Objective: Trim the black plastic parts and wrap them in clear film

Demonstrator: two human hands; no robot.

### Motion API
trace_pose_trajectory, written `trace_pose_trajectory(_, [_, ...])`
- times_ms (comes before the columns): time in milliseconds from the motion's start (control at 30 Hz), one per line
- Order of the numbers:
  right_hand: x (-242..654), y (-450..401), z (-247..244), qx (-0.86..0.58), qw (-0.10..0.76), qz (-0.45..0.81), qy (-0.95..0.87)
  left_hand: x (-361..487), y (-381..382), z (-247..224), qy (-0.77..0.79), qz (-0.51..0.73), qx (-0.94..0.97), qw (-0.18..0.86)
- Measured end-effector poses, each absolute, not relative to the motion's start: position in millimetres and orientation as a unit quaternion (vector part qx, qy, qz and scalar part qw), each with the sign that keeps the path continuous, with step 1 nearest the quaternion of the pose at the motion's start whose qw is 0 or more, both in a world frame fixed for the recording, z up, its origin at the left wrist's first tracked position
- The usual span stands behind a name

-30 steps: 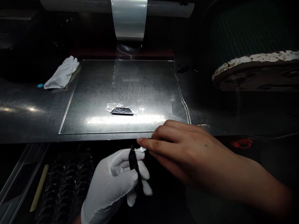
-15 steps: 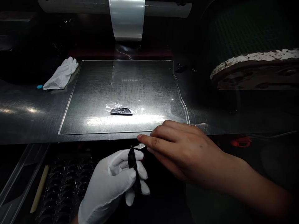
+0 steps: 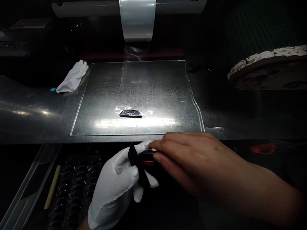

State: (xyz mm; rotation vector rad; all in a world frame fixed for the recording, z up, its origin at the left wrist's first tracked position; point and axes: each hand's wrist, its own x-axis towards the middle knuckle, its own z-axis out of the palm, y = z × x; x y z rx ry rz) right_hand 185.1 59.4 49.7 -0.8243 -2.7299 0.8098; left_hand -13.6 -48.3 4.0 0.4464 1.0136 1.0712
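My left hand (image 3: pixel 117 185), in a white glove, is closed around a small black glossy piece (image 3: pixel 138 169) with a pointed upper end, held tilted in front of the bench edge. My bare right hand (image 3: pixel 184 156) pinches a thin blade-like tool (image 3: pixel 146 152) between thumb and fingers. Its tip meets or nearly meets the black piece's upper edge; I cannot tell whether they touch. A bit of red shows just below the tool. Most of the tool is hidden in my fingers. Another black piece (image 3: pixel 130 113) under clear film lies on the glass plate (image 3: pixel 163 89).
A wide roll of clear film (image 3: pixel 137 22) hangs at the back, its strip reaching the plate. A white glove (image 3: pixel 73 76) and blue dot (image 3: pixel 53 89) lie left. Below are a tray of black pieces (image 3: pixel 76 188) and a yellowish stick (image 3: pixel 52 187). A red object (image 3: pixel 263 148) sits right.
My right fingers have shifted, so more of the thin tool shows against the black piece. My left hand has turned slightly with the piece. The whole view has slid, with the bench appearing farther right.
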Motion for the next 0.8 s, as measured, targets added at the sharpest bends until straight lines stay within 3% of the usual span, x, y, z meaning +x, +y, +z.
trace_pose_trajectory(800, [188.8, 58.7, 51.0, -0.258, 0.046, 0.297, -0.918, -14.6, -47.7, 3.8, 0.506, 0.473, 0.189, 0.696])
